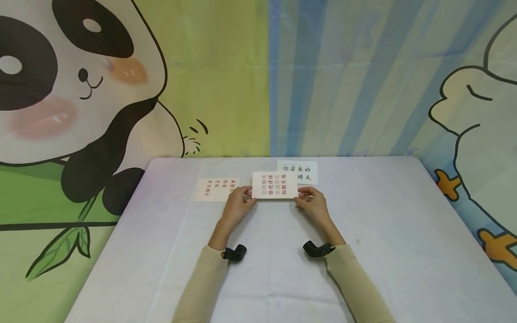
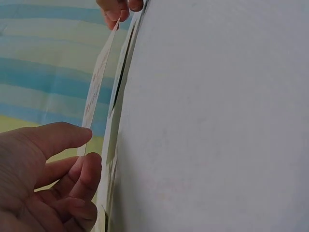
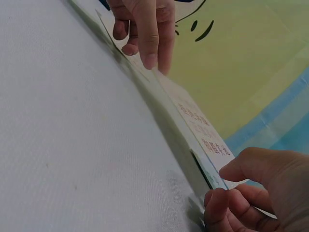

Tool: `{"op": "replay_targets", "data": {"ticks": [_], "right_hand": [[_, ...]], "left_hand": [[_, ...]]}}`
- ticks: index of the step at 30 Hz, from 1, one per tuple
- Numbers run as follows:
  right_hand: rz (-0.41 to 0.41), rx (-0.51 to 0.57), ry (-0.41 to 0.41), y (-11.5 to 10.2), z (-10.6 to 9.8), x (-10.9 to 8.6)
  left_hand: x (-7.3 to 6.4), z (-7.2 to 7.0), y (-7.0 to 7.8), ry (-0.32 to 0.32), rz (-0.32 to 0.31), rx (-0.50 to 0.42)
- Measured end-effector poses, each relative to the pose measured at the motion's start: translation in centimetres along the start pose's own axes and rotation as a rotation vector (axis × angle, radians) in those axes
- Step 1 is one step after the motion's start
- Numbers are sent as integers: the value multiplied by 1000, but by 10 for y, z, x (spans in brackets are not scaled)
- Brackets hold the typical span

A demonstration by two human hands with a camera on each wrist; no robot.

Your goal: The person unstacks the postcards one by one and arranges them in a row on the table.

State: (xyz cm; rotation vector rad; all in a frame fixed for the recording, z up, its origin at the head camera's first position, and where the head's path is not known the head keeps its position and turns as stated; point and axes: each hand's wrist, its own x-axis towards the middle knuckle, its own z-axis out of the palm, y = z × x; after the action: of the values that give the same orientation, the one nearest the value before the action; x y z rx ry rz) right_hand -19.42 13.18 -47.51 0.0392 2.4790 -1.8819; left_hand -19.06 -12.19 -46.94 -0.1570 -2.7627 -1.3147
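Both hands hold one white card printed with columns of Chinese characters, some dark red and some pale. My left hand pinches its left edge between thumb and fingers, and my right hand pinches the right edge. In the right wrist view the card is raised above the table, its printed side up. A cream card with red characters lies left of it, partly covered by the left hand. Behind on the right lies a pale card with black characters, its lower left corner hidden by the held card.
A white cloth covers the table. Its back edge meets a printed backdrop with a cartoon panda on the left. Each wrist wears a black camera mount, the left one and the right one.
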Motion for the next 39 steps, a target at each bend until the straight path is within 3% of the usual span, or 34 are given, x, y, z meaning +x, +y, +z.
{"op": "replay_targets", "data": {"ticks": [7, 15, 28, 39], "right_hand": [[47, -5, -67, -3, 13, -5], [20, -68, -102, -4, 19, -5], [-27, -199, -95, -7, 27, -4], [-91, -285, -75, -3, 31, 0]], "left_hand": [[-9, -10, -7, 5, -25, 45], [-14, -16, -10, 4, -42, 20], [-15, -16, -22, 20, -76, 17], [-14, -17, -22, 38, -73, 17]]}}
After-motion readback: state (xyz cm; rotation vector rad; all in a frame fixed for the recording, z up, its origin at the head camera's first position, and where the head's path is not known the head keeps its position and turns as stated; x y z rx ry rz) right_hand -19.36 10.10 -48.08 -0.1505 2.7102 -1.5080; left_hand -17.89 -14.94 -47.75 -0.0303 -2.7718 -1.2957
